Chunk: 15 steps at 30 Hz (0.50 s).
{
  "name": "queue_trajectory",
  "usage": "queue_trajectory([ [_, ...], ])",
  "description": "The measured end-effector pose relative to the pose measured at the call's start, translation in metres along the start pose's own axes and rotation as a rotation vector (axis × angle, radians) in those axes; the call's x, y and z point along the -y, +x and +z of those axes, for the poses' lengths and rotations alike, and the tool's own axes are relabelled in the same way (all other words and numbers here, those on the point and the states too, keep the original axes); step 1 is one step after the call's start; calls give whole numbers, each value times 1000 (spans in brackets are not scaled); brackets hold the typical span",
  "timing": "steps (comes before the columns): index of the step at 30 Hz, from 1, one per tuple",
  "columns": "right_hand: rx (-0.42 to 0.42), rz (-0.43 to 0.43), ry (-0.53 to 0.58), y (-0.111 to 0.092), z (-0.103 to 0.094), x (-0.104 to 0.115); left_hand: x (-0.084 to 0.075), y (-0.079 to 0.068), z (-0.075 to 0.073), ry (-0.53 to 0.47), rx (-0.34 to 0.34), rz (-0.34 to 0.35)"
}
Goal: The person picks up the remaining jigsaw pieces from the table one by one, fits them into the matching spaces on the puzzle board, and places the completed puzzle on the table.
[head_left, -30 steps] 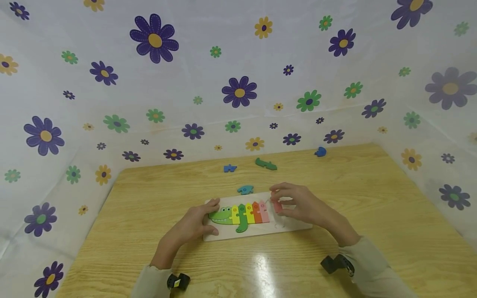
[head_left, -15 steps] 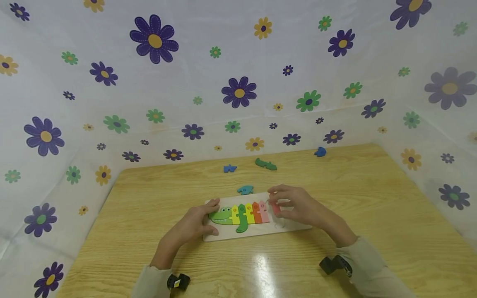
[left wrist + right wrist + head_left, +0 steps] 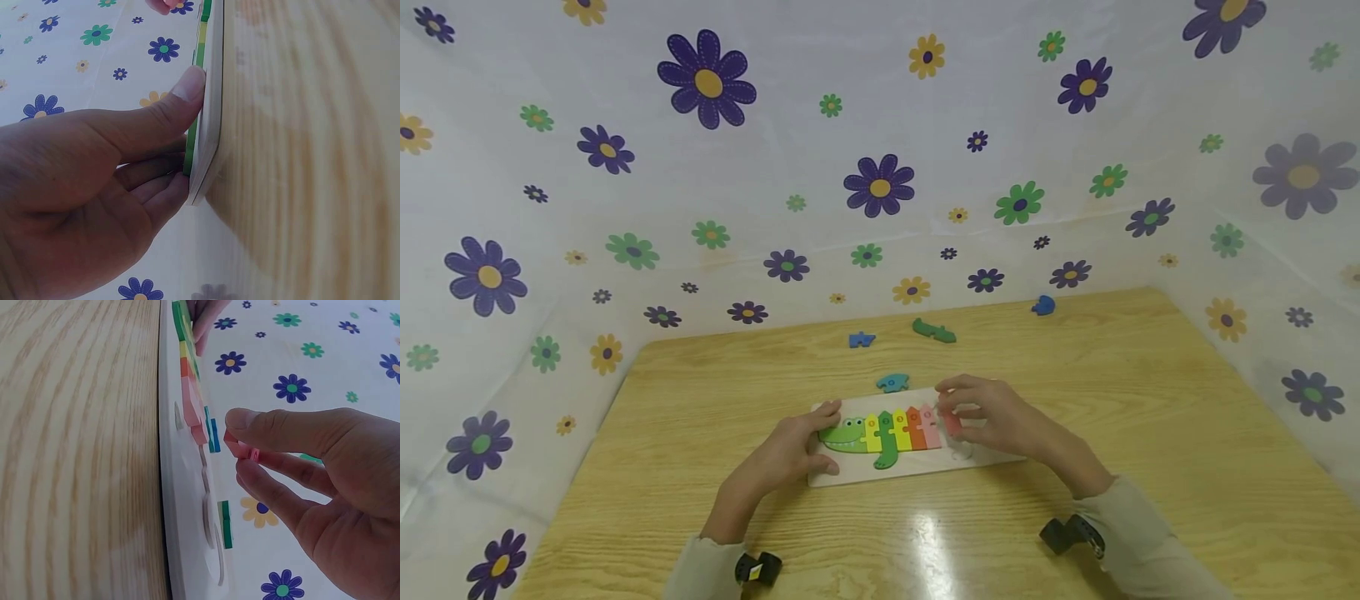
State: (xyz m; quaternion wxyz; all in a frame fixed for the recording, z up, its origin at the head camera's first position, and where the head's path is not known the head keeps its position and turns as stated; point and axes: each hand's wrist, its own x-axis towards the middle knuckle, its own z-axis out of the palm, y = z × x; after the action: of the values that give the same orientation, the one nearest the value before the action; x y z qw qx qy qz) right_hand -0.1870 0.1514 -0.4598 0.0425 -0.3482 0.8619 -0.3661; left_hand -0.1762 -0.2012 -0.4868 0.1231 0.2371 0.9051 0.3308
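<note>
In the head view a white puzzle board lies on the table, carrying a crocodile made of coloured numbered pieces: a green head, then yellow, green, orange and pink pieces. My left hand rests on the board's left end, with thumb and fingers spread at the head; the left wrist view shows the thumb and fingertips touching the board there. Between thumb and fingers of my right hand, a pinkish-red puzzle piece is pinched. It hangs apart from the board in the right wrist view, beside the pink piece.
Beyond the board lie loose puzzle pieces: a light-blue one close to its far edge, a small blue one, a long green one and a dark-blue one at the back right. A flowered white cloth surrounds the wooden table.
My right hand has moved slightly left and nearer with the pinkish-red piece, toward the pink piece on the board. The left hand stays on the board.
</note>
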Motion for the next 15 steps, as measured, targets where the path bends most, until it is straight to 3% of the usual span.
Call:
queue_trajectory([
  [15, -1, 0, 8, 0, 5, -1, -1, -1, -1, -5, 2, -1],
])
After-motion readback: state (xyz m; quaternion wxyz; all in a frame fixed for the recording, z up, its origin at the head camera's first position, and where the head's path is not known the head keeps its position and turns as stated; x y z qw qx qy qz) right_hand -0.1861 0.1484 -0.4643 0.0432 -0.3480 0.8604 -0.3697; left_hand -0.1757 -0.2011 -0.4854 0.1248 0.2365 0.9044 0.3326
